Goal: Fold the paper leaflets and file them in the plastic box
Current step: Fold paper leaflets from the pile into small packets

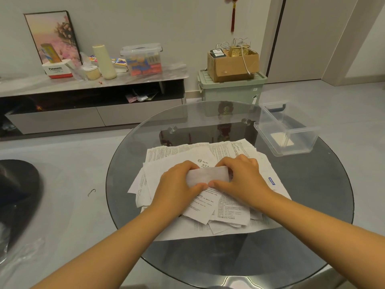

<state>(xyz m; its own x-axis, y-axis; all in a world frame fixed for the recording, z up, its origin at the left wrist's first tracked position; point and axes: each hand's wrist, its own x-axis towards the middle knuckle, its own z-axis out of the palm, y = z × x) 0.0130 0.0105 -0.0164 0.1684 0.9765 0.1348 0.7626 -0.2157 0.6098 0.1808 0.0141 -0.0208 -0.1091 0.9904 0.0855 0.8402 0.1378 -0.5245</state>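
Folded leaflet [207, 175]: one, white, thin, slightly translucent, a small horizontal rectangle with its blank side up. I hold it above the middle of the pile, between my two hands. My left hand [179, 182] curls round its left end, thumb on the near edge; my right hand [241, 177] curls round its right end, thumb on the near edge. The two thumb tips nearly meet below it.

Pile of leaflets [210, 203]: loose white sheets printed in small black text, overlapping at all angles, creased and unfolded. The count cannot be told, as many are hidden under others. One sheet at the right edge bears a small blue label [271, 181]. The pile lies at the centre of the table, under my hands.

Table [312, 226]: one, round, dark glass.

Box [285, 132]: one, clear plastic, rectangular, no lid on it, at the far right of the table, well apart from the pile. One small pale piece lies on its bottom.

Beyond the table, far: one green bin [231, 90] with one carton [233, 63] on top; one low cabinet [93, 97] on the left carrying one lidded clear tub [143, 59] and one framed picture [52, 36].
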